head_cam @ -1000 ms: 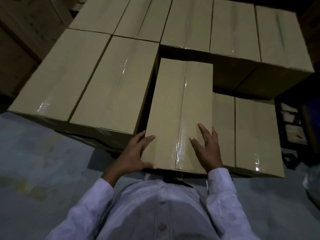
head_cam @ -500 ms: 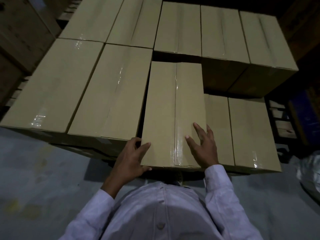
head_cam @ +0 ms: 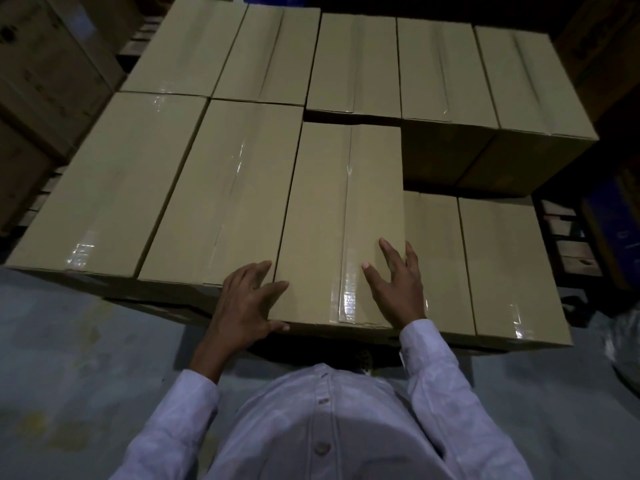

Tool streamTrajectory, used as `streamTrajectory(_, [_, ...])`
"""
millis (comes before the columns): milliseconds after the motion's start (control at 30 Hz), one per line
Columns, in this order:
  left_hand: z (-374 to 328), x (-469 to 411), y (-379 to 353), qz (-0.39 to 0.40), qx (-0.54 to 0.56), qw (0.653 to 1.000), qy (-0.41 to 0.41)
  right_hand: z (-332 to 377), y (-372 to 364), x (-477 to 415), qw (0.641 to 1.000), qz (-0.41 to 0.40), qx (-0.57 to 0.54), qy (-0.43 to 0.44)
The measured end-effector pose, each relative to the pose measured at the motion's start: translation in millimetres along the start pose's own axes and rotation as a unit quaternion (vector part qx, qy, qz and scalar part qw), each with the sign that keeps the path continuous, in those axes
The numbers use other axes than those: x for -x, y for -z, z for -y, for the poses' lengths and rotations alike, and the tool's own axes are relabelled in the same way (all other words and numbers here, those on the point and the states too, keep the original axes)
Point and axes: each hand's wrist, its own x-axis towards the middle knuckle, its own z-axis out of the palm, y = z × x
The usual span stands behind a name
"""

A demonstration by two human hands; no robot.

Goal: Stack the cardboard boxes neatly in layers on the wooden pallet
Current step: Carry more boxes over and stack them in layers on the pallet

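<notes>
Several taped cardboard boxes stand in rows on the wooden pallet [head_cam: 571, 251]. The upper-layer box [head_cam: 343, 216] in front of me lies flush against its left neighbour [head_cam: 221, 195] and close to the back row [head_cam: 356, 64]. My left hand [head_cam: 247, 303] presses on its near left corner, with fingers spread over the top edge and thumb along the front edge. Flat on its top near the right edge lies my right hand [head_cam: 396, 285], fingers straight. To the right, two lower-layer boxes [head_cam: 509, 268] lie uncovered.
Grey concrete floor [head_cam: 69, 358] runs along the pallet's near side. Dark cartons [head_cam: 45, 81] stand at the far left. At the right edge are a blue object [head_cam: 613, 223] and a pale plastic bag [head_cam: 623, 344].
The box under my hands has slid left and away from me, closing the dark gap beside its left neighbour. Both hands stay on its near end.
</notes>
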Motion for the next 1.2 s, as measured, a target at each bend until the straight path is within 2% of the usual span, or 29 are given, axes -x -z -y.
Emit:
streamTrajectory(400, [30, 0, -1, -0.034, 0.091, 0.995, -0.006, 0, -3, -4, 1.000, -0.008, 0.007, 0.006])
streamTrajectory(1000, [40, -14, -20, -0.144, 0.134, 0.980, -0.018, 2, -7, -31, 1.000, -0.008, 0.010, 0.004])
streamTrajectory(1200, [44, -16, -25, -0.155, 0.148, 0.977, -0.007, 2, -8, -36, 1.000, -0.010, 0.006, 0.002])
